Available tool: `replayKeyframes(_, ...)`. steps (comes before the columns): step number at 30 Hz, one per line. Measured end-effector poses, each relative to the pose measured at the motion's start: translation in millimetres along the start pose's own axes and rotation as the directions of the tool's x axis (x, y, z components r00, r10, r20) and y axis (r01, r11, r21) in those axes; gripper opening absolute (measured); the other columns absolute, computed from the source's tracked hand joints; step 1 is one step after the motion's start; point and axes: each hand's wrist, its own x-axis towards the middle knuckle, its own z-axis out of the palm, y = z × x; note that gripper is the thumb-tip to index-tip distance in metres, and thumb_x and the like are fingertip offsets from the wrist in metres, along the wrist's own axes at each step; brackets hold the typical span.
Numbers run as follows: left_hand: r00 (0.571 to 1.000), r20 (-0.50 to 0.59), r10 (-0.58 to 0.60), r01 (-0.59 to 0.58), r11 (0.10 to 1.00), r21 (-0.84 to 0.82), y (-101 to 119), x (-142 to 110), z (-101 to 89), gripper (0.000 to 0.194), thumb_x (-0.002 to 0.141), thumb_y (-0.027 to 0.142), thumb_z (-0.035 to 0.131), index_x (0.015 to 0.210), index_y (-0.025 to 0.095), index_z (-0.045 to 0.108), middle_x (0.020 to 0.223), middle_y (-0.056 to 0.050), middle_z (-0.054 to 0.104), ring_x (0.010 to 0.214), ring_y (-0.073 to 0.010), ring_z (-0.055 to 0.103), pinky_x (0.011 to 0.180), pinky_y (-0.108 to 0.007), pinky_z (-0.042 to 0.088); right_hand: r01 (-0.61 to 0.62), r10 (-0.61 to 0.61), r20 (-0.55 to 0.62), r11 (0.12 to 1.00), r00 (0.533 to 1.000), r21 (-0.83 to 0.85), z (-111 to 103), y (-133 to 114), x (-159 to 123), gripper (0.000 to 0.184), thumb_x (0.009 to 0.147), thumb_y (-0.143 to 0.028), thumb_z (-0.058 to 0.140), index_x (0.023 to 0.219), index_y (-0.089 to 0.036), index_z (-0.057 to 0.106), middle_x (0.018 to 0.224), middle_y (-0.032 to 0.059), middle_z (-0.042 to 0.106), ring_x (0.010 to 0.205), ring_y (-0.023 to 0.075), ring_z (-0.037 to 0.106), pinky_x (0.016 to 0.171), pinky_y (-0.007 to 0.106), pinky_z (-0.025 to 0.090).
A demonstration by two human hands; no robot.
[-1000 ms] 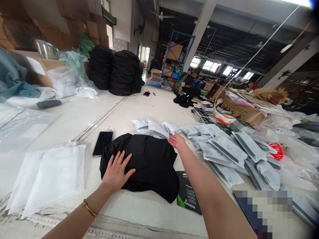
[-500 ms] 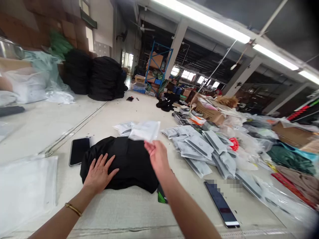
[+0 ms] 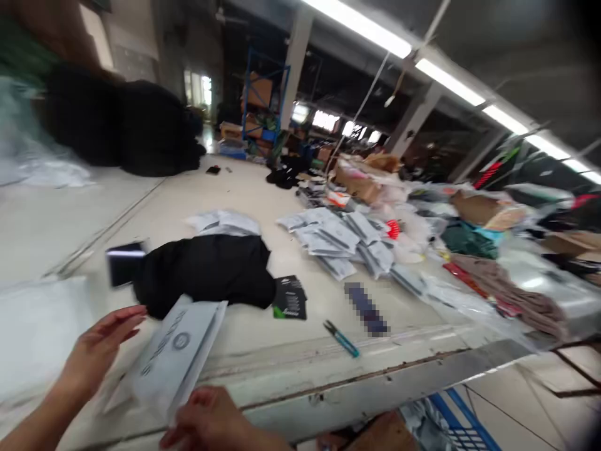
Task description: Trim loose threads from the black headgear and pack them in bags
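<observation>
My right hand (image 3: 206, 419) is low in the frame, closed on the near edge of a grey-white printed pouch (image 3: 176, 347) that it holds over the table's front. My left hand (image 3: 98, 354) is beside the pouch's left edge with its fingers stretched out, apart from it or just touching, the blur hides which. Behind the pouch lies a folded black garment (image 3: 206, 272) on the table, with a black card (image 3: 290, 297) at its right end and a phone (image 3: 123, 263) at its left.
A spread of similar grey pouches (image 3: 338, 241) covers the table's right middle. Small teal snips (image 3: 342, 339) and a second phone (image 3: 366, 308) lie near the front edge (image 3: 375, 382). Stacks of black cloth (image 3: 141, 128) stand far left; boxes and bags clutter the right.
My right hand has brought the pouch from above the garment down toward me. My left hand has lifted off the garment and come to the pouch. The view has swung right.
</observation>
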Motion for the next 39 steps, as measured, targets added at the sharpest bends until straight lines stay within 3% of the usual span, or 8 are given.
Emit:
replayKeyframes(4, 0.959, 0.156, -0.237, 0.221, 0.969, 0.113, -17, -89, -30.6, 0.048, 0.066, 0.066, 0.056, 0.075, 0.019, 0.062, 0.062, -0.001, 0.059, 0.057, -0.0172, 0.052, 0.054, -0.028, 0.045, 0.032, -0.032, -0.050, 0.999, 0.998, 0.000, 7, -3, -23, 0.040, 0.050, -0.044, 0.069, 0.071, -0.018, 0.047, 0.060, 0.0017, 0.064, 0.039, 0.0139, 0.058, 0.033, 0.017, 0.038)
replayKeyframes(9, 0.829, 0.447, -0.336, 0.307, 0.942, 0.138, -15, -168, -17.2, 0.048, 0.077, 0.063, 0.047, 0.070, 0.017, 0.058, 0.063, 0.000, 0.056, 0.060, -0.0155, 0.050, 0.055, -0.025, 0.038, 0.007, -0.006, 0.003, 0.995, 1.000, -0.102, 23, 7, -34, 0.034, 0.060, -0.044, 0.066, 0.068, -0.016, 0.051, 0.061, -0.0008, 0.062, 0.036, 0.0079, 0.053, 0.030, 0.015, 0.032)
replayKeyframes(15, 0.766, 0.545, -0.342, 0.396, 0.918, 0.020, -12, -174, -1.5, 0.044, 0.082, 0.059, 0.044, 0.073, 0.017, 0.052, 0.059, 0.003, 0.049, 0.052, -0.0114, 0.042, 0.049, -0.023, 0.033, 0.048, -0.057, -0.049, 0.985, 0.997, -0.166, 29, 15, -40, 0.032, 0.063, -0.046, 0.063, 0.065, -0.016, 0.051, 0.055, -0.0026, 0.058, 0.034, 0.0074, 0.049, 0.030, 0.017, 0.031)
replayKeyframes(26, 0.605, 0.710, -0.360, 0.447, 0.892, 0.071, -8, -191, -14.0, 0.044, 0.081, 0.058, 0.049, 0.066, 0.017, 0.048, 0.058, 0.002, 0.051, 0.052, -0.0106, 0.044, 0.051, -0.023, 0.033, 0.251, -0.301, -0.376, 0.951, 0.876, -0.178, -52, -69, -17, 0.026, 0.064, -0.037, 0.069, 0.069, -0.017, 0.052, 0.055, -0.0035, 0.057, 0.039, 0.0067, 0.051, 0.035, 0.017, 0.035)
replayKeyframes(28, 0.646, 0.696, -0.315, 0.314, 0.940, 0.134, 0, -182, -21.2, 0.042, 0.081, 0.055, 0.051, 0.064, 0.017, 0.050, 0.059, 0.001, 0.053, 0.055, -0.0120, 0.046, 0.052, -0.024, 0.035, 0.253, -0.296, -0.388, 0.954, 0.873, -0.158, -49, -61, -24, 0.028, 0.067, -0.039, 0.067, 0.077, -0.018, 0.052, 0.062, -0.0028, 0.060, 0.042, 0.0073, 0.054, 0.037, 0.017, 0.038)
replayKeyframes(31, 0.867, 0.456, -0.202, 0.113, 0.970, 0.215, 10, -153, -24.0, 0.034, 0.082, 0.052, 0.051, 0.081, 0.019, 0.059, 0.080, -0.003, 0.063, 0.071, -0.0168, 0.056, 0.064, -0.028, 0.045, 0.208, -0.243, -0.325, 0.968, 0.914, -0.139, -42, -44, -38, 0.030, 0.067, -0.040, 0.069, 0.076, -0.018, 0.050, 0.069, 0.0012, 0.065, 0.045, 0.0096, 0.058, 0.038, 0.019, 0.042)
replayKeyframes(33, 0.954, 0.282, -0.105, 0.014, 0.952, 0.307, 11, -128, -17.2, 0.040, 0.080, 0.052, 0.054, 0.107, 0.023, 0.058, 0.107, -0.007, 0.061, 0.088, -0.0217, 0.058, 0.073, -0.033, 0.048, 0.170, -0.205, -0.236, 0.972, 0.950, -0.160, -39, -37, -44, 0.032, 0.065, -0.039, 0.071, 0.073, -0.017, 0.051, 0.069, 0.0027, 0.066, 0.044, 0.0105, 0.059, 0.038, 0.019, 0.042)
replayKeyframes(39, 0.915, 0.396, -0.082, -0.084, 0.919, 0.386, 6, -90, 13.0, 0.077, 0.071, 0.051, 0.064, 0.136, 0.021, 0.037, 0.128, -0.013, 0.053, 0.115, -0.0326, 0.050, 0.091, -0.046, 0.043, 0.153, -0.205, -0.267, 0.967, 0.941, -0.203, -34, -37, -43, 0.041, 0.063, -0.038, 0.074, 0.091, -0.015, 0.056, 0.071, 0.0046, 0.067, 0.055, 0.0154, 0.063, 0.043, 0.024, 0.050)
